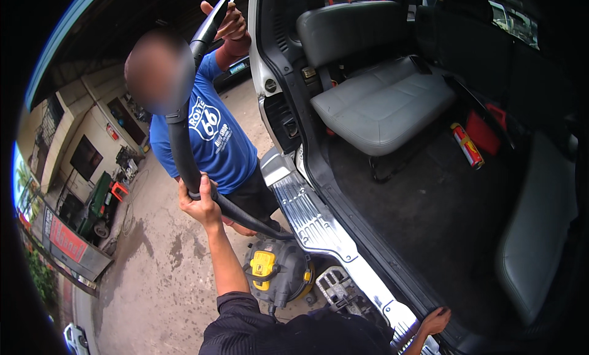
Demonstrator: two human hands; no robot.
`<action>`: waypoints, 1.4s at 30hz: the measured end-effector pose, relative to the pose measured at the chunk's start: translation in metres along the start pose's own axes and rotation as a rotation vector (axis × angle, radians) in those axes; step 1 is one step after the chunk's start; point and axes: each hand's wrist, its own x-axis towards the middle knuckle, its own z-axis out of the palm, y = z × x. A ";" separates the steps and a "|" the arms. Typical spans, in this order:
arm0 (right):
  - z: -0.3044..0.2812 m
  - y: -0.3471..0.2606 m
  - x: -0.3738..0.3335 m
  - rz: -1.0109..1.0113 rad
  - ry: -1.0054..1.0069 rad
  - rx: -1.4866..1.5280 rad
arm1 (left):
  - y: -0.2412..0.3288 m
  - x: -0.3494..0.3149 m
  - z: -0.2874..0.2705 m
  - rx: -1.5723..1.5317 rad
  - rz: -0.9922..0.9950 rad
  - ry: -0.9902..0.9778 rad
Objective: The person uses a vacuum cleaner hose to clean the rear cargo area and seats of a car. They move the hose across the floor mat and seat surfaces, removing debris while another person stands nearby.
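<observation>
My left hand (pixel 201 203) is wrapped around the black vacuum hose (pixel 179 143). From there the hose runs up toward a co-worker in a blue shirt (pixel 215 131) and down toward the grey and yellow vacuum cleaner (pixel 279 272) on the ground. The co-worker's raised hand (pixel 232 25) is at the black nozzle (pixel 211 27) on the upper end. At the lower right, my right hand (pixel 435 321) rests at the van's black door sill (pixel 392 272), its fingers curled against the edge; their tips are partly hidden.
Inside the van are a grey folding seat (pixel 386 103), another grey seat (pixel 540 238), dark carpet (pixel 405 198) and a red and yellow can (pixel 467 147) beside a red object (pixel 481 131). A shiny metal bumper step (pixel 316 223) borders the opening. A green vehicle (pixel 95 204) stands far left.
</observation>
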 end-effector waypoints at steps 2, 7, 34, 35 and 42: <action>0.000 0.000 0.000 0.003 -0.005 0.005 | 0.000 -0.001 0.000 0.005 0.005 0.002; 0.001 0.004 0.000 0.001 -0.020 0.012 | -0.001 -0.004 -0.003 -0.029 -0.010 0.001; 0.007 0.015 0.001 -0.043 -0.034 -0.084 | -0.009 -0.173 -0.168 0.766 -0.061 -0.115; 0.007 0.015 0.001 -0.038 -0.051 -0.081 | -0.005 -0.181 -0.173 0.801 -0.091 -0.143; -0.002 0.012 0.001 -0.097 -0.097 -0.011 | 0.010 -0.222 -0.173 0.866 -0.245 -0.254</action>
